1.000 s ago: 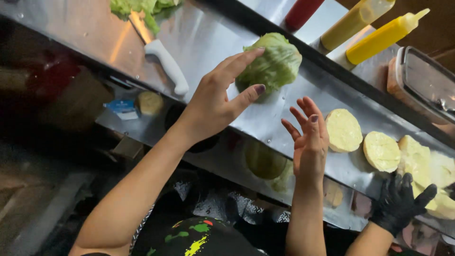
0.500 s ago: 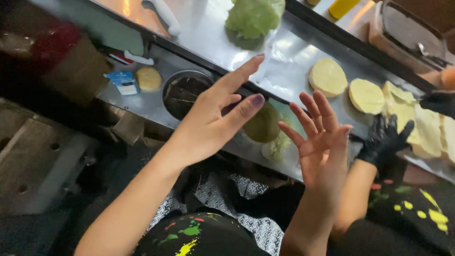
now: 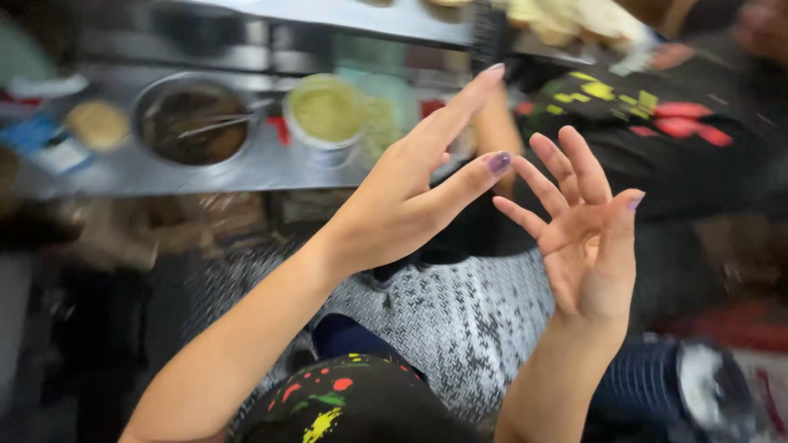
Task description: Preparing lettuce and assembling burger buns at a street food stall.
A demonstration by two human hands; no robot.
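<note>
Steel shelving [image 3: 246, 176] is running across the upper part of the head view, and diamond-pattern metal flooring [image 3: 460, 320] is lying below it.

Both hands are hanging in the air above the flooring, in front of the shelf edge, and neither is touching anything. The left hand [image 3: 402, 205] is spreading flat, released, with its fingers extended together toward the upper right and its thumb angling out; it is gripping nothing. The right hand [image 3: 587, 246] is standing just beside it, palm facing the camera, fingers fanned apart and slightly curled, also released. The left thumb tip and the right index fingertip are sitting near each other but apart. Purple polish is showing on the nails of both hands.

The nearest thing is a round tub of pale green sauce [image 3: 327, 115], sitting on the shelf up and to the left of the left hand. A round metal bowl of dark filling [image 3: 193, 123] is sitting just left of the tub, with a utensil resting in it. A small tan disc [image 3: 97, 123] is lying farther left, beside a blue packet [image 3: 37, 143].

A dark garment with coloured splashes [image 3: 657, 123] is filling the upper right. Motion blur is obscuring finer detail.
</note>
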